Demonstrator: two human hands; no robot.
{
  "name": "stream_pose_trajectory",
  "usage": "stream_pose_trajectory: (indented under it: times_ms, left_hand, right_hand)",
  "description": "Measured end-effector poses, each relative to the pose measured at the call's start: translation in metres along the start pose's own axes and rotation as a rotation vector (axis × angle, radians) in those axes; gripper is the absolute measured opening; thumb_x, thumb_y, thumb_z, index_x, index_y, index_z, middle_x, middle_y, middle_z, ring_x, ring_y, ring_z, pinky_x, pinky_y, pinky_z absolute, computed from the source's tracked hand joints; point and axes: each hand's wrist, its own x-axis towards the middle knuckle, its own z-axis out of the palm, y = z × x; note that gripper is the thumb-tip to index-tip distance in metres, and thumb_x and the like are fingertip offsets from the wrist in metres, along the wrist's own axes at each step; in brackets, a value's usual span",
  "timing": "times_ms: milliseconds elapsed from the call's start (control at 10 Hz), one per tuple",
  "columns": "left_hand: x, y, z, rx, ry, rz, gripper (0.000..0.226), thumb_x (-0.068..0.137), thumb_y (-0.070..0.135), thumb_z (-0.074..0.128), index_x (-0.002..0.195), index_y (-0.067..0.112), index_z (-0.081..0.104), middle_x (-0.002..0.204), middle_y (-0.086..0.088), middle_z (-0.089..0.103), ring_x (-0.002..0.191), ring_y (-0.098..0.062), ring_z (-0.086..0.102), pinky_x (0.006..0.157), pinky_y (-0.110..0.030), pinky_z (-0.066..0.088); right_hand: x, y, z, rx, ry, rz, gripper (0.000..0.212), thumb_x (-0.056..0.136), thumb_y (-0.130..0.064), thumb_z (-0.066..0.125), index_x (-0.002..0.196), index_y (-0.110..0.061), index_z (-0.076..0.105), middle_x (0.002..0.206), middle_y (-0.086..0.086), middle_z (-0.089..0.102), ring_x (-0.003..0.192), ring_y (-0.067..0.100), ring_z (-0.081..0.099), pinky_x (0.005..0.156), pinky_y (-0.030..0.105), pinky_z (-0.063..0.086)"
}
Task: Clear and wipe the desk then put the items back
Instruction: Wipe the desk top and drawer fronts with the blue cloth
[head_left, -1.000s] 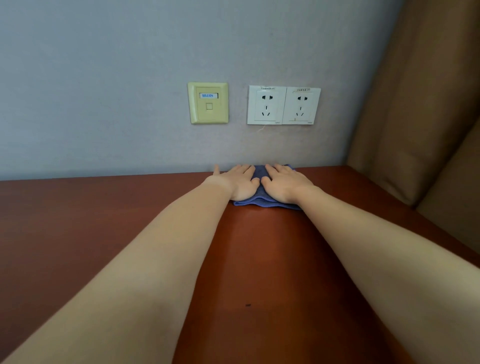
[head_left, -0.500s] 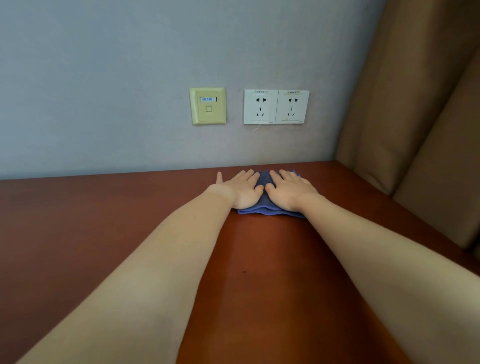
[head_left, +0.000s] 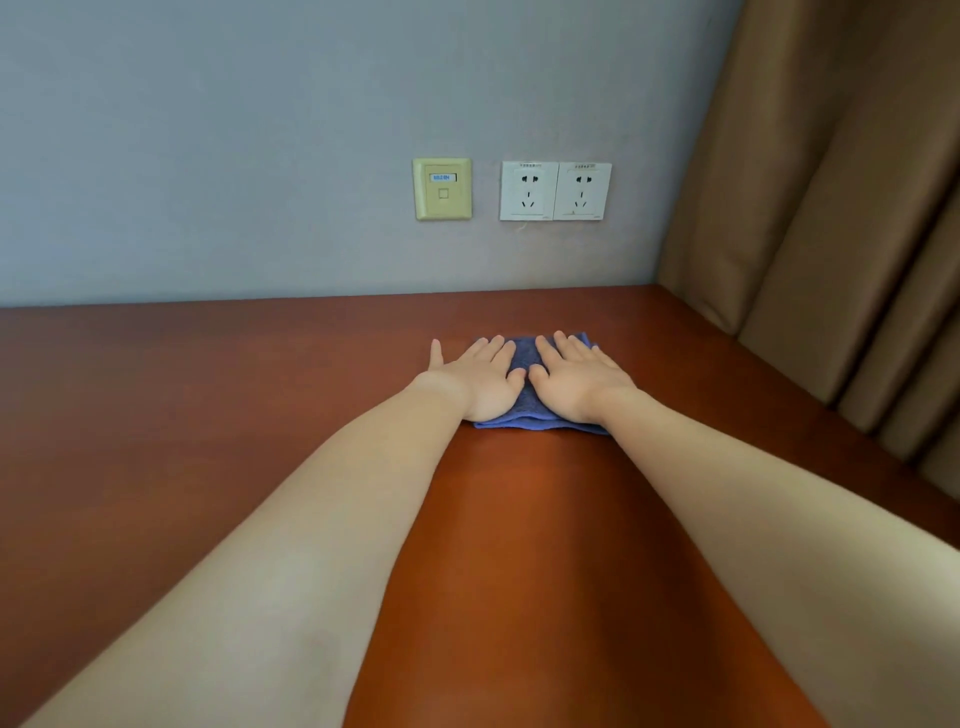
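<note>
Left hand (head_left: 480, 382), right hand (head_left: 579, 382) press folded blue cloth (head_left: 523, 356).

A folded blue cloth (head_left: 525, 387) lies on the reddish-brown wooden desk (head_left: 208, 395).

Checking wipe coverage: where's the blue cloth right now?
In the head view the blue cloth lies flat on the desk, right of centre toward the far edge, pressed under the left hand and right hand, below the white sockets.
</note>
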Motion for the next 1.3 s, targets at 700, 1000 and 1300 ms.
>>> stream_pose_trajectory:
  times_ms: [700,1000,1300]
  left_hand:
    - [-0.174,0.053,0.024,0.033,-0.045,-0.048,0.058,0.103,0.044,0.005,0.155,0.022,-0.007,0.162,0.006,-0.013,0.149,-0.013,-0.012,0.116,-0.059,-0.011]
    - [-0.216,0.077,0.032,0.039,-0.045,-0.049,0.058,0.103,0.045,0.006,0.155,0.022,-0.007,0.162,0.006,-0.013,0.149,-0.013,-0.012,0.115,-0.06,-0.012]
    - [-0.229,0.101,0.036,0.068,-0.045,-0.036,0.058,0.104,0.044,0.006,0.155,0.021,-0.006,0.163,0.005,-0.012,0.149,-0.015,-0.011,0.114,-0.062,-0.012]
  right_hand:
    - [-0.177,-0.018,0.009,0.006,-0.003,-0.065,0.059,0.102,-0.042,0.013,0.156,-0.022,0.002,0.163,0.006,-0.002,0.15,0.02,-0.002,0.122,0.038,0.0]
    - [-0.227,-0.014,0.011,0.023,-0.001,-0.065,0.059,0.102,-0.042,0.013,0.156,-0.021,0.003,0.163,0.006,-0.002,0.15,0.02,-0.002,0.122,0.038,0.0]
    - [-0.254,0.001,0.009,0.022,0.0,-0.061,0.058,0.102,-0.042,0.013,0.156,-0.021,0.004,0.163,0.006,-0.001,0.15,0.019,-0.002,0.122,0.038,0.0]
